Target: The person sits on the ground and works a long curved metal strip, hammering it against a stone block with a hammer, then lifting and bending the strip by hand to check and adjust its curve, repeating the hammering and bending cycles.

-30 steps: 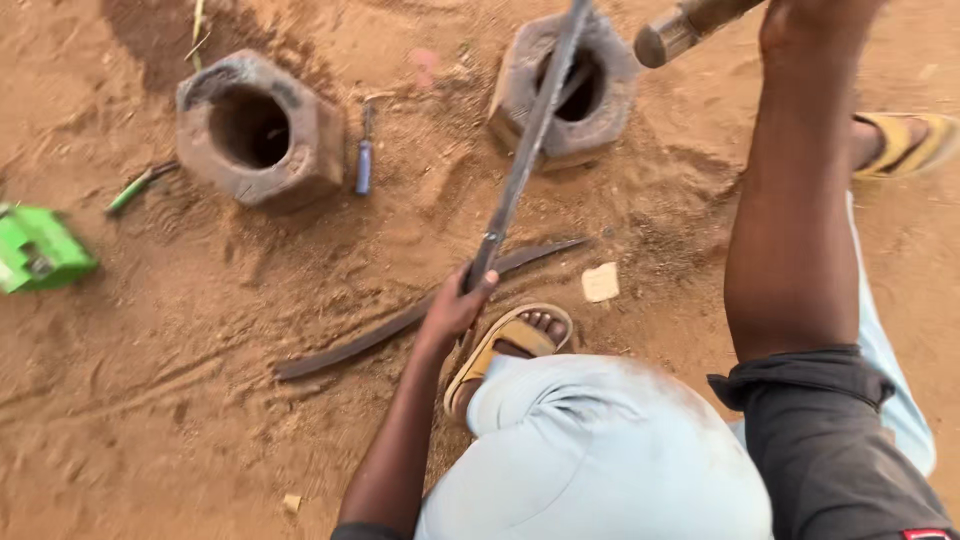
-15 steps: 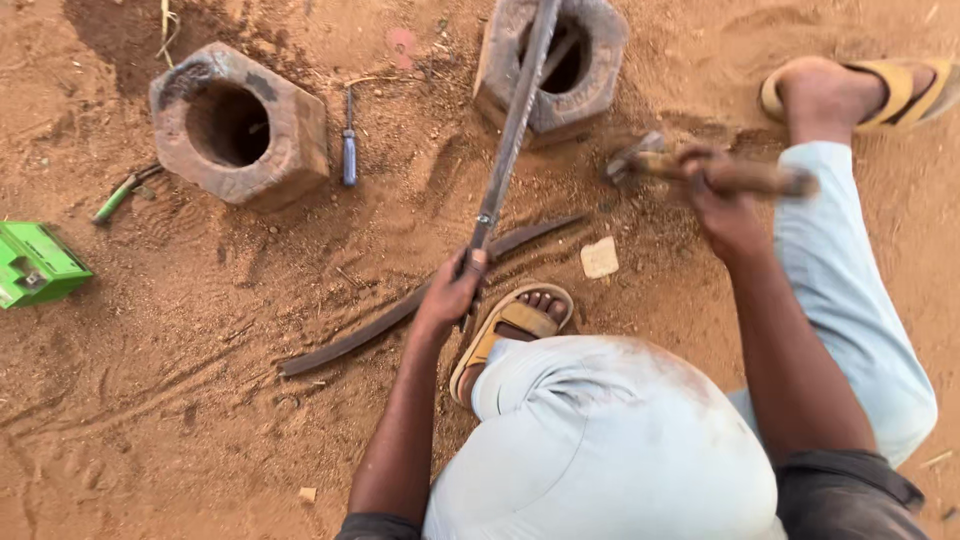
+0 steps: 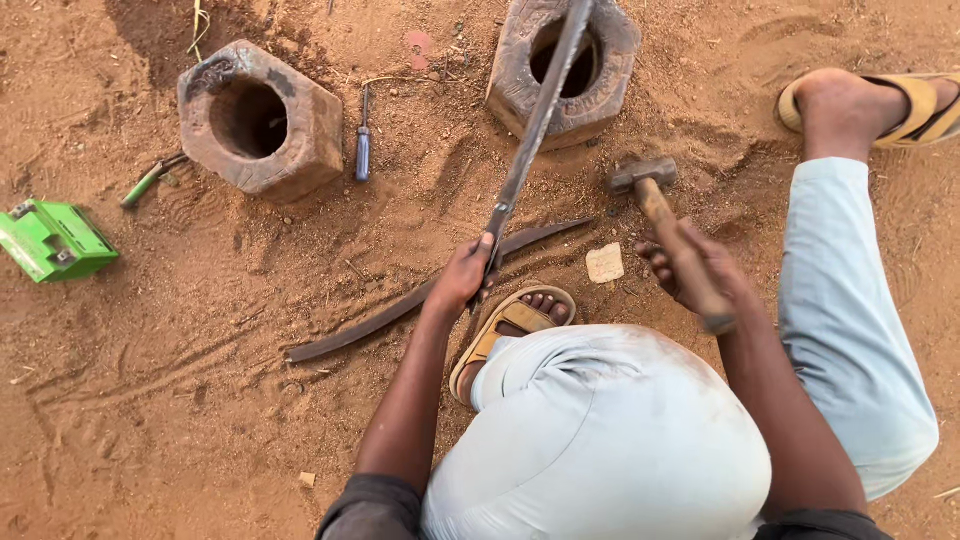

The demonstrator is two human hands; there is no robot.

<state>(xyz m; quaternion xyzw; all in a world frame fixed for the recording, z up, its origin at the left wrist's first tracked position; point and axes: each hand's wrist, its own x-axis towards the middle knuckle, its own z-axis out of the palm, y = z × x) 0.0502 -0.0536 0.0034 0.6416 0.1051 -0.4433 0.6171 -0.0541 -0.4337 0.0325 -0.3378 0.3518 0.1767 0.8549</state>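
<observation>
My left hand (image 3: 462, 282) is clamped on a long metal bar (image 3: 535, 125) resting on a block (image 3: 572, 62). My right hand (image 3: 695, 275) grips a hammer (image 3: 660, 205), low above the sand. The bar looks straight, not bent yet.

The person wore pale blue trousers (image 3: 600, 440), a dark grey short-sleeved shirt (image 3: 375, 510) and tan open sandals (image 3: 505, 325); forearms and hands were bare.

One small green rectangular box-like casing (image 3: 52, 240) with a dark fitting on top is seen lying tilted on red sand at far left. No labels, signs or screens are seen.
</observation>
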